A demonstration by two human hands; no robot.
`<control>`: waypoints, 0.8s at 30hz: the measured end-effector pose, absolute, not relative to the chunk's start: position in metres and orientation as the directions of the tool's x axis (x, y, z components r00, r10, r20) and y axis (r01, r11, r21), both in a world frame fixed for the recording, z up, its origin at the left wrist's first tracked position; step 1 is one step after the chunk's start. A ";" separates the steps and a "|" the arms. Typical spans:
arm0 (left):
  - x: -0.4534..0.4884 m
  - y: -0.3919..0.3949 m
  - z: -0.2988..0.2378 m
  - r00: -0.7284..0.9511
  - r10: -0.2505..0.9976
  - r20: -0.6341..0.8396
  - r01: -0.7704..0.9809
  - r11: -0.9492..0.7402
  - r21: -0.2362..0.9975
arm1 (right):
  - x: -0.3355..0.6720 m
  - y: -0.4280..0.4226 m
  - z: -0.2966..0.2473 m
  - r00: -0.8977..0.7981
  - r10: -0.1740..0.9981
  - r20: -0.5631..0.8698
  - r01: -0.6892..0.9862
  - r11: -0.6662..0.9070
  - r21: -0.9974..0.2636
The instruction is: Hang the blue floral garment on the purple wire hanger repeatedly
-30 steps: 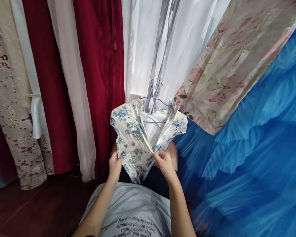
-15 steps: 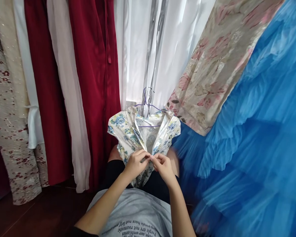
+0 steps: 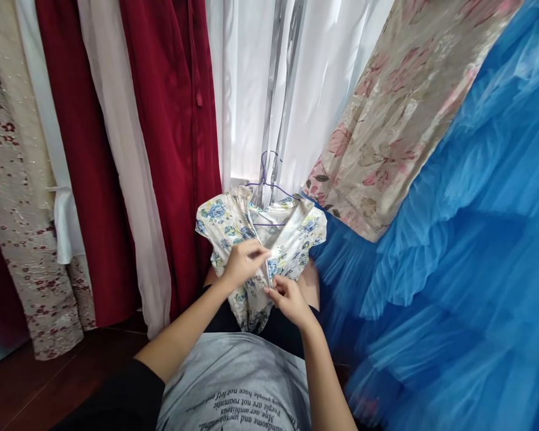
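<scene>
A white floral blouse (image 3: 230, 234) with blue and yellow flowers and short sleeves lies over the person's lap, its front facing up. A thin purple hanger (image 3: 273, 187) runs through its shoulders, hook pointing away. My left hand (image 3: 244, 263) is closed in a pinch at the front edge, just below the V of the neckline; any small part between the fingertips is hidden. Lower down and to the right, my right hand (image 3: 291, 299) pinches the front edge between thumb and fingers. Below the hands the cloth gathers between the thighs.
On the left hang dark red garments (image 3: 166, 131), a pale sheer one (image 3: 117, 137) and a beige sequinned one (image 3: 27, 239). White curtains (image 3: 247, 90) are ahead. A pink-flowered garment (image 3: 386, 149) and a ruffled blue tulle dress (image 3: 485, 257) crowd the right side.
My left hand has moved up along the blouse front, away from the right hand. The front edges now meet higher, so the neck opening is shorter. My right hand stays lower.
</scene>
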State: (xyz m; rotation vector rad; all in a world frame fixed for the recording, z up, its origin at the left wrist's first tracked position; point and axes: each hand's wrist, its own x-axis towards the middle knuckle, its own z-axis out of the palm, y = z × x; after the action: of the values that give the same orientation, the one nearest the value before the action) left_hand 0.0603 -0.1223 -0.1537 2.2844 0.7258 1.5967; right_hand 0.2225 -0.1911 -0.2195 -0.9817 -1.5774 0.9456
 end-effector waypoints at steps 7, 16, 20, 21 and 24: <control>0.063 -0.038 -0.048 0.025 0.408 0.913 0.341 -0.862 0.376 | 0.226 -0.199 -0.224 -0.287 0.919 0.271 0.144 0.321 -0.936; 0.058 -0.070 -0.035 0.332 0.493 0.804 0.251 -0.868 0.429 | 0.246 -0.189 -0.185 -0.261 0.923 0.283 0.262 0.349 -0.899; 0.051 -0.084 -0.032 0.435 0.432 0.790 0.256 -0.900 0.352 | 0.237 -0.150 -0.120 -0.174 0.864 0.472 0.207 0.501 -0.840; 0.048 -0.085 -0.031 0.483 0.406 0.776 0.261 -0.912 0.316 | 0.234 -0.139 -0.106 -0.163 0.850 0.502 0.179 0.525 -0.832; 0.041 -0.081 -0.033 0.558 0.349 0.753 0.289 -0.932 0.217 | 0.224 -0.108 -0.079 -0.169 0.829 0.533 0.105 0.552 -0.827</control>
State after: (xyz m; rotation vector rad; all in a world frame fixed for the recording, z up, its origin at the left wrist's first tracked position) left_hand 0.0409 -0.0813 -0.0333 2.7124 0.5561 1.3339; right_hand 0.2242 -0.1077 -0.0792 -0.8021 -1.6328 0.7822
